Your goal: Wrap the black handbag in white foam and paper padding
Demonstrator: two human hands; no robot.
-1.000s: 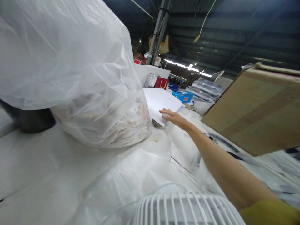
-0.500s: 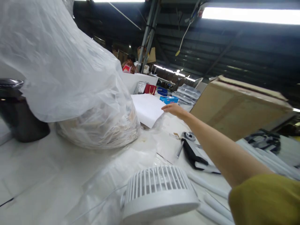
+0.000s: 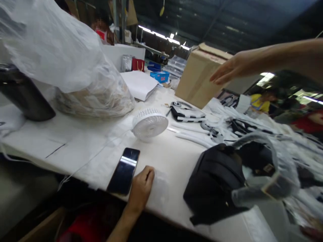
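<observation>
My left hand (image 3: pixel 141 184) rests at the table's front edge, its fingers curled into a fist; whatever may be inside the fist is hidden. Just left of it lies a dark smartphone (image 3: pixel 124 170), and a thin clear plastic sheet (image 3: pixel 160 188) spreads at its right side. My right hand (image 3: pixel 224 71) is raised over the far side of the table, fingers stretched out, nothing visible in them. Behind that hand, in line of sight, stands a cardboard box (image 3: pixel 194 77). A white round fan (image 3: pixel 150 123) sits mid-table, beyond the left hand.
A large plastic bag (image 3: pixel 96 97) and a dark tumbler (image 3: pixel 30 94) stand at left. White paper (image 3: pixel 138 84) and a blue box (image 3: pixel 160 76) lie farther back. Black bags (image 3: pixel 214 181) and striped straps (image 3: pixel 186 114) cover the right side. People sit in the background.
The view has swung right and down, bringing my left hand, the phone and the black bags into sight. My right hand has moved from beside the white paper to before the cardboard box.
</observation>
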